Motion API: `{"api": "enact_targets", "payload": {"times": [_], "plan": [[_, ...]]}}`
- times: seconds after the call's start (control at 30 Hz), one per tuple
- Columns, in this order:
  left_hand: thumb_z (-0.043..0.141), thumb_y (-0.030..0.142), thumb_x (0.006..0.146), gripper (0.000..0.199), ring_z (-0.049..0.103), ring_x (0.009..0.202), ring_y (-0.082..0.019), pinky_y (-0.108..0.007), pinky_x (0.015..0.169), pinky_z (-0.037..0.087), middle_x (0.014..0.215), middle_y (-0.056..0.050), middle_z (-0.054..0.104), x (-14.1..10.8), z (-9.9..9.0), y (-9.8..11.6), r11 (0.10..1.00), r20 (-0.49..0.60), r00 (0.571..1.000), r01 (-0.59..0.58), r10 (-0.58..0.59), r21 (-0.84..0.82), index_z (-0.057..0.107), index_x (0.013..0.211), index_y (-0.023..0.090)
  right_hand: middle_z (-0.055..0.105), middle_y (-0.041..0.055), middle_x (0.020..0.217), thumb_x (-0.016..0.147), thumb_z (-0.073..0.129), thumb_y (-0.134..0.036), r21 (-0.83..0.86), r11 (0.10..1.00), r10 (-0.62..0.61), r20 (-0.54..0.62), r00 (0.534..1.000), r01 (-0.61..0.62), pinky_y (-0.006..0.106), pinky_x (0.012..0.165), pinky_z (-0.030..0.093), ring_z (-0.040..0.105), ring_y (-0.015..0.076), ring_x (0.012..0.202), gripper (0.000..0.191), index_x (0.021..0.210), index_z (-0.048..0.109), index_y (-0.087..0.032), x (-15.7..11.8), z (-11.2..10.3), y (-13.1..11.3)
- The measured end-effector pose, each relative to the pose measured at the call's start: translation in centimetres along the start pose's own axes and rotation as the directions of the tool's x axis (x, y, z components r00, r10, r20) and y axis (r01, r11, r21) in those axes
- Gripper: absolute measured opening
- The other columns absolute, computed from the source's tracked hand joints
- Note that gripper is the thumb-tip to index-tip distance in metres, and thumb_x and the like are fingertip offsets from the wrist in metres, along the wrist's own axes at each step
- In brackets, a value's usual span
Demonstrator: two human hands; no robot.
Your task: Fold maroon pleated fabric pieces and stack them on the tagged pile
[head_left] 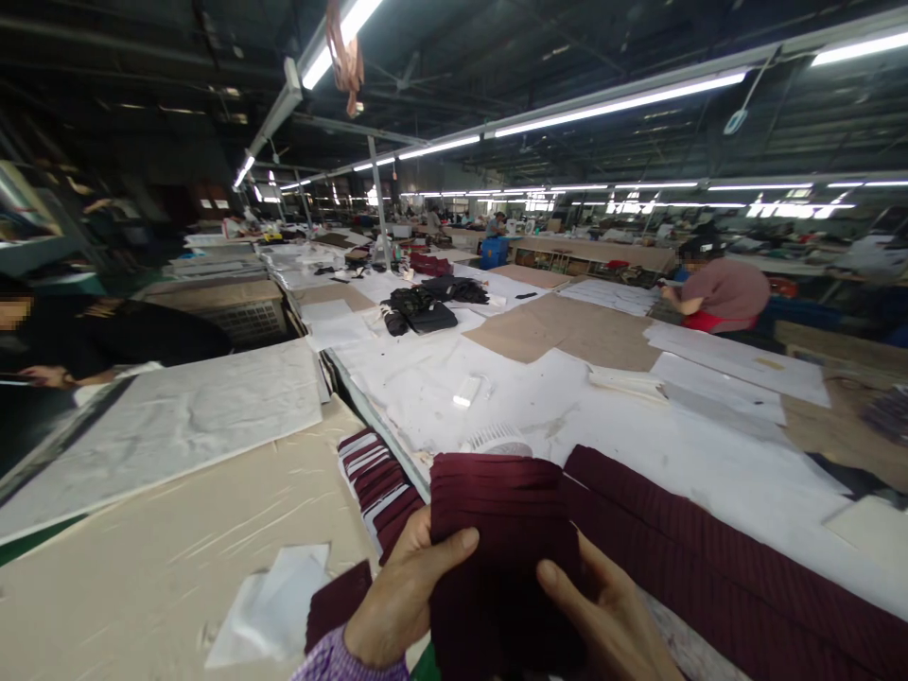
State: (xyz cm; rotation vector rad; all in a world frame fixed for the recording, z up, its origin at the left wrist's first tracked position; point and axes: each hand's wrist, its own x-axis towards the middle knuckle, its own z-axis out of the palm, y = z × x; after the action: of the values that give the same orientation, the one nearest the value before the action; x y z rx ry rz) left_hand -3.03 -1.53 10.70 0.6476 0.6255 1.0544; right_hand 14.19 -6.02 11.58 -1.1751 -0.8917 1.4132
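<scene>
While both hands hold it up at the lower middle of the frame, the maroon cloth (500, 539) shows pleat-like folds across its upper part. The left hand (404, 586) has its thumb flat on the front face and its other fingers behind the left edge, closed around it. The right hand (606, 605) grips the right edge, thumb in front and the other fingers partly hidden behind. A purple checked sleeve (347, 662) covers the left wrist.

Left of the cloth lies a stack (379, 492) of maroon and white pieces; below that are a small maroon piece (337, 605), partly behind the left hand, and a white sheet (276, 605). At the lower right, long maroon strips (709, 549) run toward the frame's edge on the white surface (418, 388). Just beyond the cloth stands a white fan (497, 438), partly hidden. Dark garments (422, 307) lie near the centre. One person (724, 284) bends over at the right; another (128, 331) leans in at the left.
</scene>
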Motion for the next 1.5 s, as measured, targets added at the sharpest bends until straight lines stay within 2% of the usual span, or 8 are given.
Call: {"api": "enact_targets", "payload": {"times": [0.13, 0.27, 0.5, 0.97, 1.1, 1.23, 1.4, 1.5], "plan": [[0.081, 0.022, 0.071, 0.023, 0.071, 0.085, -0.020, -0.030, 0.083, 0.055, 0.093, -0.006, 0.076, 0.0, 0.3, 0.1, 1.000, 0.010, 1.000, -0.009, 0.009, -0.004, 0.077, 0.094, 0.019, 0.072, 0.0095, 0.100, 0.072, 0.078, -0.051, -0.063, 0.998, 0.004, -0.018, 1.000, -0.006, 0.040, 0.088, 0.055, 0.066, 0.0288, 0.097, 0.045, 0.102, 0.074, -0.018, 0.0, -0.3, -0.2], [0.080, 0.029, 0.074, 0.027, 0.070, 0.093, -0.021, -0.033, 0.094, 0.052, 0.098, -0.007, 0.075, -0.2, 0.3, 0.5, 0.999, -0.026, 0.999, -0.041, 0.041, -0.006, 0.076, 0.098, 0.018, 0.073, 0.0098, 0.098, 0.071, 0.078, -0.054, -0.148, 0.989, -0.019, -0.075, 0.997, 0.008, 0.038, 0.083, 0.057, 0.066, 0.0296, 0.096, 0.048, 0.101, 0.074, -0.017, -0.1, -0.3, -0.5], [0.046, 0.048, 0.096, 0.051, 0.057, 0.123, -0.026, -0.039, 0.111, 0.040, 0.123, -0.012, 0.067, 0.0, -0.3, 0.6, 0.972, 0.111, 0.994, 0.040, -0.015, -0.231, 0.064, 0.128, 0.012, 0.073, 0.0080, 0.092, 0.067, 0.079, -0.057, -0.189, 0.982, -0.019, -0.100, 0.995, -0.001, 0.034, 0.077, 0.058, 0.067, 0.0287, 0.090, 0.051, 0.098, 0.075, -0.018, -0.5, -0.2, -0.6], [0.057, 0.047, 0.090, 0.044, 0.059, 0.120, -0.029, -0.042, 0.113, 0.037, 0.114, -0.011, 0.072, -0.1, -0.3, 0.7, 0.953, 0.072, 0.995, 0.084, -0.066, -0.290, 0.070, 0.118, 0.016, 0.073, 0.0064, 0.100, 0.069, 0.080, -0.053, -0.165, 0.986, 0.010, -0.008, 1.000, -0.011, 0.033, 0.083, 0.055, 0.067, 0.0274, 0.095, 0.045, 0.102, 0.075, -0.023, -0.7, -1.2, -0.1], [0.064, 0.051, 0.084, 0.042, 0.061, 0.117, -0.028, -0.039, 0.111, 0.039, 0.114, -0.009, 0.072, -0.7, -0.7, 0.2, 0.971, 0.054, 0.998, 0.034, -0.022, -0.238, 0.074, 0.109, 0.019, 0.072, 0.0070, 0.099, 0.072, 0.078, -0.054, -0.151, 0.988, 0.019, -0.019, 1.000, -0.021, 0.031, 0.077, 0.055, 0.065, 0.0278, 0.097, 0.044, 0.101, 0.074, -0.021, -0.8, -1.0, -0.3], [0.085, 0.030, 0.066, 0.044, 0.065, 0.110, -0.026, -0.038, 0.106, 0.044, 0.111, -0.007, 0.073, -1.3, -1.0, -0.7, 0.993, 0.099, 0.991, -0.082, 0.091, -0.089, 0.074, 0.108, 0.023, 0.072, 0.0059, 0.094, 0.070, 0.078, -0.057, -0.120, 0.992, 0.026, -0.035, 0.999, -0.030, 0.031, 0.079, 0.054, 0.065, 0.0253, 0.094, 0.047, 0.097, 0.073, -0.020, -0.9, -0.3, -0.9], [0.078, 0.023, 0.075, 0.020, 0.069, 0.100, -0.023, -0.034, 0.095, 0.051, 0.096, -0.005, 0.075, -1.0, -0.9, -1.1, 1.000, 0.028, 1.000, -0.015, 0.015, -0.012, 0.076, 0.095, 0.022, 0.069, 0.0055, 0.091, 0.071, 0.077, -0.057, -0.142, 0.990, 0.009, 0.027, 1.000, -0.006, 0.030, 0.082, 0.052, 0.064, 0.0227, 0.091, 0.044, 0.092, 0.069, -0.019, -0.8, -0.5, -0.7], [0.077, 0.024, 0.076, 0.024, 0.068, 0.099, -0.023, -0.032, 0.091, 0.053, 0.098, -0.006, 0.075, -0.9, -1.3, -0.8, 0.999, 0.055, 0.998, -0.027, 0.025, 0.045, 0.076, 0.100, 0.021, 0.066, 0.0045, 0.109, 0.076, 0.076, -0.052, -0.161, 0.974, -0.153, 0.065, 0.986, 0.162, 0.027, 0.083, 0.052, 0.062, 0.0193, 0.097, 0.040, 0.103, 0.065, -0.025, -0.3, -1.3, -0.6]]}}
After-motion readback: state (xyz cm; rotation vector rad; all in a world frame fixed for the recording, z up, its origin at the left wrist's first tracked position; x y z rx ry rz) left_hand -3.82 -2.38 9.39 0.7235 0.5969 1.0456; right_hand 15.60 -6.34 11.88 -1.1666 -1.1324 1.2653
